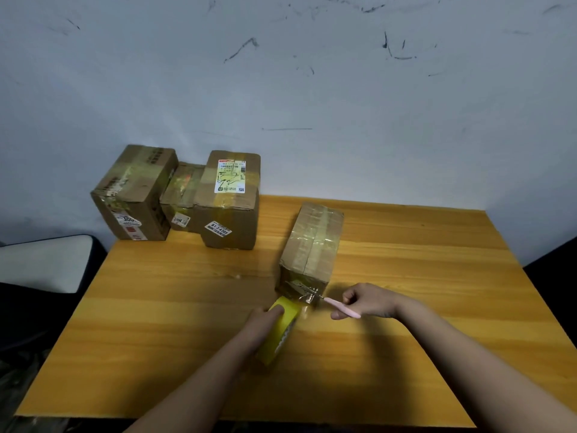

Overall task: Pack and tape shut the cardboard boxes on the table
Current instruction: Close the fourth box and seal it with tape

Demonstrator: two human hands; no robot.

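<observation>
Right hand (362,303) has its fingers curled round a pink-handled cutter (338,306), blade tip pointing left at the strip of tape (304,296) stretched off the near end of the cardboard box (312,245), while the left hand (265,317) grips the yellow tape roll (279,331) just below that end. The box lies with its long axis running away from the person, and the right hand looks nearer the cut. It is brown, creased, glossy tape along its top seam; three more taped boxes (231,198) sit well left of it at the tabletop (156,307) far edge.
</observation>
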